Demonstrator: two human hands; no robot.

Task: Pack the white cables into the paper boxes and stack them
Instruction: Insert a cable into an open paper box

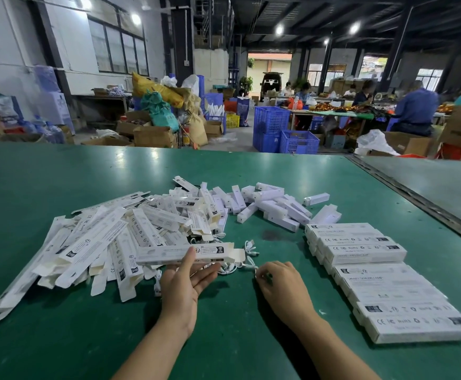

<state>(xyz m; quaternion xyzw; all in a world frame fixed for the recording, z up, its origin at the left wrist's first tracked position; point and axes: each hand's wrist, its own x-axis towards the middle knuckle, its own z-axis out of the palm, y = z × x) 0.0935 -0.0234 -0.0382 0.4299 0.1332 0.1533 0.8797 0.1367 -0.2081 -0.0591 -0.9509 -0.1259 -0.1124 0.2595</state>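
Gripped in the left hand (182,281), the box (169,253) should be kept open-end rightward so the cable (252,264) pinched by the right hand (281,283) is slid straight in.

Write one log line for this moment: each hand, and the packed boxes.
left hand: holds open paper box | right hand: pinches white cable | packed boxes: stacked at right
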